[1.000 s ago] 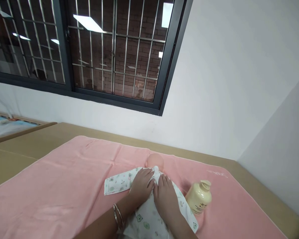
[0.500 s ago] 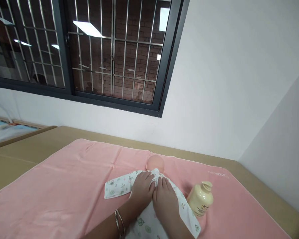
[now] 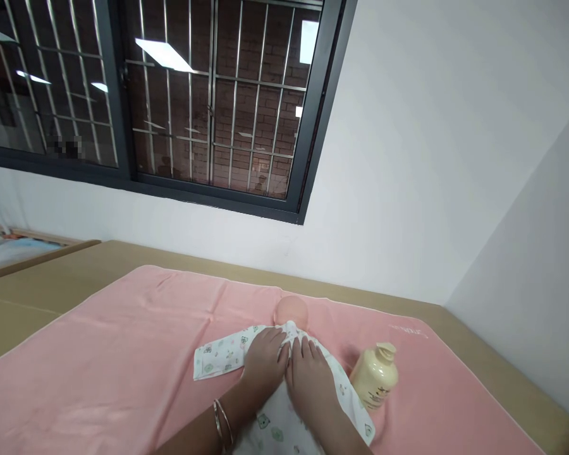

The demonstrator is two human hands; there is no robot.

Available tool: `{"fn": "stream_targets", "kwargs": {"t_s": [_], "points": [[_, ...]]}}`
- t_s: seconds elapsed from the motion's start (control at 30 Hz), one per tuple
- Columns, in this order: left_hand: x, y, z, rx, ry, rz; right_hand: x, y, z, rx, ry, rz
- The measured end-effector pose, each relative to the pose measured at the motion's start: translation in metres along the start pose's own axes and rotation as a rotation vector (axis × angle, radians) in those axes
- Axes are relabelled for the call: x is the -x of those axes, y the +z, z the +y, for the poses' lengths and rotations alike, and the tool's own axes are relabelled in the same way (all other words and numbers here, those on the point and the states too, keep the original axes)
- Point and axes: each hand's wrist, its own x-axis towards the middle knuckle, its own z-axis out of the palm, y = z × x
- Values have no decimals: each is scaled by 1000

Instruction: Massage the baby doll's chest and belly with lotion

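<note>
Past the bangles (image 3: 222,426) on the left wrist, my feed shows the left hand (image 3: 265,355) and right hand (image 3: 313,378) laid side by side, backs up, fingers together, over the printed garment (image 3: 275,417) on the pink mat (image 3: 123,354); from here I cannot tell whether they pinch any cloth. The fabric looks thin, light and soft, likely to crease, so I would take it by the collar (image 3: 290,328) or a cuff (image 3: 201,364) rather than drag at its middle. A cream bottle (image 3: 374,377) is just beside the sleeve on the right, and beyond the collar a rounded head (image 3: 291,310), probably smooth and slippery, lies near the mat's far edge.
</note>
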Motion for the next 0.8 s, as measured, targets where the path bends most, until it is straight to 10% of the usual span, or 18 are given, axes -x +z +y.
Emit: {"fn": "stream_targets", "kwargs": {"t_s": [0.8], "points": [[4,9,-11,31,-299,-108,-18,17,24,-171,36,47]]}}
